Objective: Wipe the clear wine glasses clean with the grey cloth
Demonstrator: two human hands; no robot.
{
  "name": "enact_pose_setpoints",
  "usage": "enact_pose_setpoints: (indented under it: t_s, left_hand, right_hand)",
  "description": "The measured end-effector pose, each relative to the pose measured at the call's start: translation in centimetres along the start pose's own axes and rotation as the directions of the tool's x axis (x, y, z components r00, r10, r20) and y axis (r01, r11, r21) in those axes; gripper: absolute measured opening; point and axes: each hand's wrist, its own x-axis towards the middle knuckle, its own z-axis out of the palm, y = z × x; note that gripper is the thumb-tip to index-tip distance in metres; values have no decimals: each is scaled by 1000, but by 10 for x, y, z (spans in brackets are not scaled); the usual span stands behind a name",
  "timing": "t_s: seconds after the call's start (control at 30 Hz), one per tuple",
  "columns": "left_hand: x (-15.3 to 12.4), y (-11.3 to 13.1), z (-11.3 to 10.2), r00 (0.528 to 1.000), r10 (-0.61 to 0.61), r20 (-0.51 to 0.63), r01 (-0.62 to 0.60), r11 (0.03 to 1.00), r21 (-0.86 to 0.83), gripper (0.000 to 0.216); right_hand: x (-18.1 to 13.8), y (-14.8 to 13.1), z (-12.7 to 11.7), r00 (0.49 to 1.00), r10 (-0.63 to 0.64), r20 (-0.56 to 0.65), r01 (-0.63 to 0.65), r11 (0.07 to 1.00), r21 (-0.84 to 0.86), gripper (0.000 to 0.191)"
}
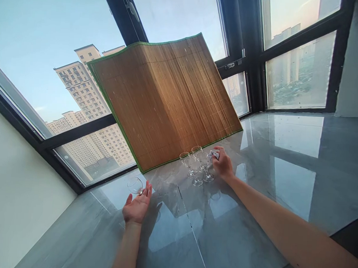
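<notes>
My left hand (137, 206) lies palm up on the glossy grey stone sill (252, 216), fingers spread, its fingertips touching the stem of a single clear wine glass (135, 185). My right hand (222, 163) reaches farther out and is closed round a small crumpled cloth (215, 153). It rests right beside a tight cluster of several clear stemmed glasses (197, 164) standing upright on the sill.
A brown bamboo mat with green edging (165, 98) leans upright against the window behind the glasses. Dark window frames (78, 131) run along the far edge. A white wall (16, 190) borders the left side.
</notes>
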Motion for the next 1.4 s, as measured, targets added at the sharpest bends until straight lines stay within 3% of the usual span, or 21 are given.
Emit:
enact_pose_setpoints:
  t_s: [0.43, 1.17, 1.4]
  left_hand:
    - [6, 1, -12, 988, -115, -99, 109, 992, -58, 70]
    - [8, 5, -12, 996, -34, -84, 29, 997, -66, 86]
    - [8, 5, -14, 994, -43, -97, 39, 998, -44, 79]
  right_hand:
    - [-2, -3, -2, 1000, 22, 12, -22, 1000, -13, 41]
    - [1, 2, 3, 1000, 1, 30, -1, 1000, -13, 40]
    - [1, 2, 3, 1000, 7, 26, -7, 999, -33, 39]
